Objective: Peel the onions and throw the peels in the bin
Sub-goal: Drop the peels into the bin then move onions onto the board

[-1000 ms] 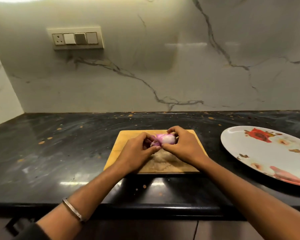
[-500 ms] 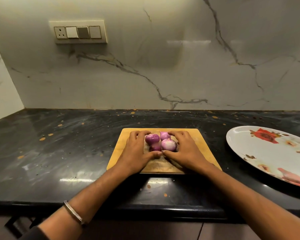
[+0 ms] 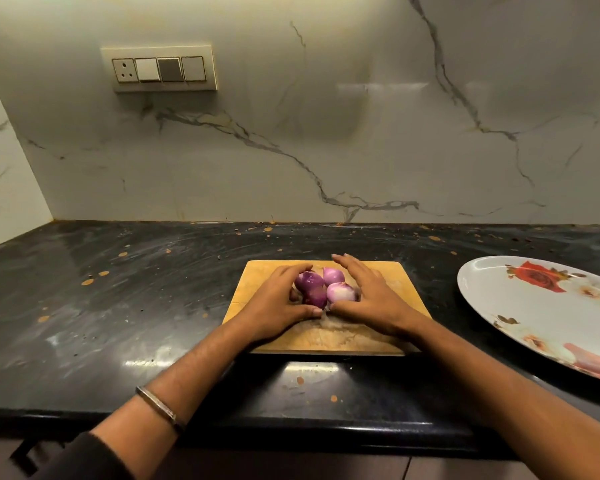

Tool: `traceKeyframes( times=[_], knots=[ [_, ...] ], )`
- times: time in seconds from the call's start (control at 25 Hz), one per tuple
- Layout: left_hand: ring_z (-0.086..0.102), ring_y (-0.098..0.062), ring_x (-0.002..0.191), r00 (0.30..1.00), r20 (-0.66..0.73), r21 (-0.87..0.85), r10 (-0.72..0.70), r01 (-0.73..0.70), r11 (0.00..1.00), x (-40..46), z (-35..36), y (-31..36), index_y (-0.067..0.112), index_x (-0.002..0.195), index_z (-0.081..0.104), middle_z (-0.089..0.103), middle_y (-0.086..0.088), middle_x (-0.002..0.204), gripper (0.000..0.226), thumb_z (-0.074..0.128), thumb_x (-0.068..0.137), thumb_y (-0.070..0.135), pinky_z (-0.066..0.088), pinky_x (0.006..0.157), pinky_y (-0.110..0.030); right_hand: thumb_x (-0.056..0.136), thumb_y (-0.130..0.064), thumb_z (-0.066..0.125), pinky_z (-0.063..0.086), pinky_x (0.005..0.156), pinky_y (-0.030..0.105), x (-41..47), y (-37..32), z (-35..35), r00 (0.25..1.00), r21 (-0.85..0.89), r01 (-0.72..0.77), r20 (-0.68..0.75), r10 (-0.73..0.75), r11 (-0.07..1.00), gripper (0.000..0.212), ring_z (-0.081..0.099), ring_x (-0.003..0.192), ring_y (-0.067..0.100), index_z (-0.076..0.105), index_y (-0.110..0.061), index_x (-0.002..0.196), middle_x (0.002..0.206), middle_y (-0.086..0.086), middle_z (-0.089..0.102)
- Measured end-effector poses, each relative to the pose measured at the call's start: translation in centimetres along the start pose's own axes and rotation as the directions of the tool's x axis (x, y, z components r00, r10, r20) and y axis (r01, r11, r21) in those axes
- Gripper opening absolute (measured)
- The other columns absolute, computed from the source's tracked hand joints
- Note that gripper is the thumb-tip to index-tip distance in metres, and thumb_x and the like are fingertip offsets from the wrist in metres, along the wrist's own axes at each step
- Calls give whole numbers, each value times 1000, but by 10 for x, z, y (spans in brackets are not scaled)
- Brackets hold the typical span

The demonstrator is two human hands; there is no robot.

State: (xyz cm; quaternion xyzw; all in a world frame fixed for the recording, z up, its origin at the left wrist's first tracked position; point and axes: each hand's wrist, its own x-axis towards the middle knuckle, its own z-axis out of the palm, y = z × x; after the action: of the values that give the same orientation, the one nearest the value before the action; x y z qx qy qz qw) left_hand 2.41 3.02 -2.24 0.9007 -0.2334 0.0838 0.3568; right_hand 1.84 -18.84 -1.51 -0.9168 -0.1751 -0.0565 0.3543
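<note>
onions: four of them [image 3: 321,289] bunched tight mid chopping board [image 3: 388,282], I'd guess so none roll off

left hand [image 3: 278,308]: curved against the darkest onion [image 3: 309,282], grip loose, corralling not pinching

right hand [image 3: 368,299]: fingers straight and spread, flat beside the pale onion [image 3: 342,292]

plate [image 3: 482,296]: right on the surface, probably for peeled ones

bin: not in my view

Both forearms are reaching forward, converging. The left hand [image 3: 278,304] is lying palm-down with fingers curved inward toward the right hand [image 3: 368,299], whose fingers are stretching out straight, thumb tips nearly meeting.
</note>
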Motion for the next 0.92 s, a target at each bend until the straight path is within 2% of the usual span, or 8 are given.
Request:
traceKeyframes(
  times=[0.04,0.12,0.24,0.32,0.4,0.6,0.8,0.92],
  knots=[
    [48,-4,113,1000,9,-7,-3,3,1000,0,0,-1,27,146,40,44,5,141,81,83,78,32,40,82,1,79,-43,67,30,117,47,1,0,-2,999,-4,-11,47,11,1000,84,23,146,22,28,-37,153,163,-2,23],
    [48,-5,115,1000,14,-13,-2,3,1000,1,1,-2,28,145,40,44,5,141,79,82,79,31,41,84,-1,79,-43,59,35,114,48,4,0,-2,996,4,-13,87,13,1000,78,29,142,22,32,-36,152,159,-1,31],
    [52,-8,112,1000,14,-43,-14,15,999,7,2,1,27,144,42,46,4,140,78,83,78,25,46,90,-12,81,-42,61,46,102,34,6,1,3,999,11,-1,41,1,1000,68,45,125,15,40,-32,145,143,-3,43],
    [56,-10,105,1000,20,-72,-21,22,997,11,3,4,26,143,43,49,3,137,76,83,78,21,51,90,-19,79,-43,67,48,90,22,5,3,6,1000,5,-20,-1,20,1000,69,47,117,12,41,-32,142,135,-4,40],
    [56,-9,108,999,35,-65,-18,20,998,15,4,3,27,143,42,49,4,138,76,83,79,23,51,94,-23,76,-46,70,47,84,17,5,5,8,999,18,-39,-29,40,999,72,48,114,11,41,-33,140,129,-5,37],
    [44,-12,130,998,58,7,-2,2,1000,17,4,1,24,148,35,44,2,146,88,85,76,32,41,111,-32,74,-45,75,47,98,26,7,4,9,999,1,-53,-13,53,999,81,45,119,15,37,-32,145,137,-2,33],
    [40,-14,135,998,66,41,0,-3,999,18,2,1,26,149,32,42,1,150,96,87,71,38,38,114,-36,77,-42,76,43,97,24,9,3,6,1000,-68,-24,10,25,997,86,44,122,14,33,-27,150,143,2,36],
    [40,-16,136,997,83,70,0,-6,997,19,-1,3,25,150,32,41,1,150,98,86,70,43,37,114,-36,78,-44,76,45,104,31,5,-1,0,1000,-100,-8,16,10,995,87,43,127,17,32,-24,151,146,4,37]
  ],
)
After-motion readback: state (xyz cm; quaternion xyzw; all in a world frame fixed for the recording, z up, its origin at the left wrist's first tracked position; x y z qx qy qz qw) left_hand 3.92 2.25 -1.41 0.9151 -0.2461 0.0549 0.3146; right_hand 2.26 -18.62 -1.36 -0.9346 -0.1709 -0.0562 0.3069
